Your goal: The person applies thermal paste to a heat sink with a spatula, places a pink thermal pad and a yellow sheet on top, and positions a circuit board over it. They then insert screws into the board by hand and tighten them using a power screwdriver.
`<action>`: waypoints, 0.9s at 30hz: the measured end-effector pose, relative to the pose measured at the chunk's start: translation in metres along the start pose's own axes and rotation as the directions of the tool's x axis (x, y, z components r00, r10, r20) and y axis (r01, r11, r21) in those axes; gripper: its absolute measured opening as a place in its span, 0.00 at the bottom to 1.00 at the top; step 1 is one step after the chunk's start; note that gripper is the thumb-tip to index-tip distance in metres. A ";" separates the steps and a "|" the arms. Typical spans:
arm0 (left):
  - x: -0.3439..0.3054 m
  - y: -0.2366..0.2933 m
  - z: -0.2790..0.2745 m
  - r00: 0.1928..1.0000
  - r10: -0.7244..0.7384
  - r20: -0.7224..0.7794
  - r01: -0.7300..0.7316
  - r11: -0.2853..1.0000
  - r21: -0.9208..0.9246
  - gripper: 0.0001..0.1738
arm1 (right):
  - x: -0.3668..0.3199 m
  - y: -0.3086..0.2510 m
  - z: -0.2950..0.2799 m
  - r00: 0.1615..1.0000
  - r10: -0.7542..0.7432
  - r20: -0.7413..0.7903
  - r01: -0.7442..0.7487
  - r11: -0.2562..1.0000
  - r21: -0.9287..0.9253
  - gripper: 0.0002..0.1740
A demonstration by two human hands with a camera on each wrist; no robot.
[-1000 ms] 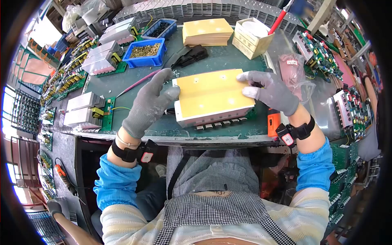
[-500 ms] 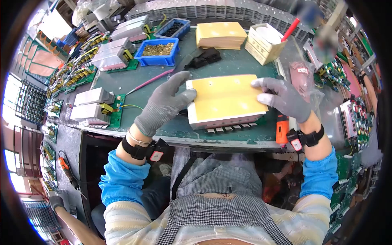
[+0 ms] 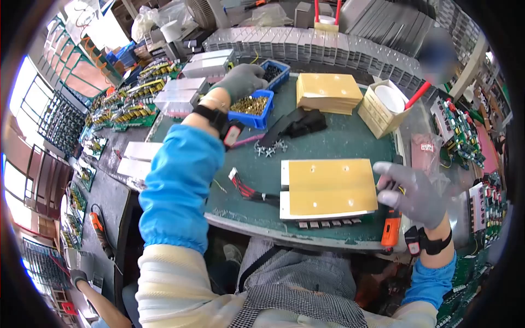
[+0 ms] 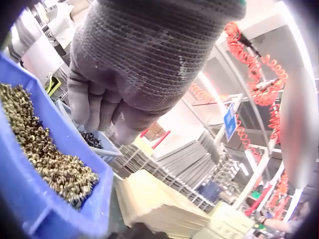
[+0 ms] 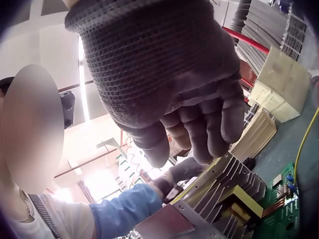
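In a grey glove, the left hand (image 3: 242,82) is above the blue bins at the back left, its fingers over the near edge of the bin of dark screws (image 3: 275,71). In the left wrist view that hand (image 4: 134,59) hangs beside the bin of brass-coloured parts (image 4: 55,159), fingers loosely bent; nothing shows in them. A yellow sheet (image 3: 331,187) lies on the silver heatsink unit (image 3: 284,203) at the table's front. Just right of the unit hovers the right hand (image 3: 416,195), fingers relaxed. The right wrist view shows this hand (image 5: 169,74) holding nothing.
Behind the unit are a black object (image 3: 303,121), small silver parts (image 3: 269,147), a stack of yellow sheets (image 3: 328,93) and a carton (image 3: 383,112). An orange-handled tool (image 3: 390,229) lies right of the unit. Circuit boards (image 3: 126,109) crowd the left side.
My left hand has left the unit's left side and reached to the back-left bins. The right hand has drawn slightly away from the unit's right edge. The head view has shifted.
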State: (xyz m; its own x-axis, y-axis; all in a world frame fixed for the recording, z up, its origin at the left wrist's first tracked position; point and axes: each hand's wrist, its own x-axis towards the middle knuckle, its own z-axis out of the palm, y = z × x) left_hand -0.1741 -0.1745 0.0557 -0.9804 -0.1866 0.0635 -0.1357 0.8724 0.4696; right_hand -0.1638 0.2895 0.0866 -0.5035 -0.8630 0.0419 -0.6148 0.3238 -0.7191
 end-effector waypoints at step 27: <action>0.033 0.002 0.003 0.976 -0.199 -0.088 0.091 0.740 -0.666 0.16 | 0.004 -0.031 -0.016 0.977 -0.211 -0.032 0.201 0.960 -0.197 0.26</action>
State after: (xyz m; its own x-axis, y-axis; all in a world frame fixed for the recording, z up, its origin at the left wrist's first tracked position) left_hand -0.2069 -0.1773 0.0564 -0.9172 -0.3958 0.0456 -0.0947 0.3278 0.9400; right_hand -0.1560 0.2824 0.1199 -0.3817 -0.8989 0.2153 -0.8106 0.2136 -0.5453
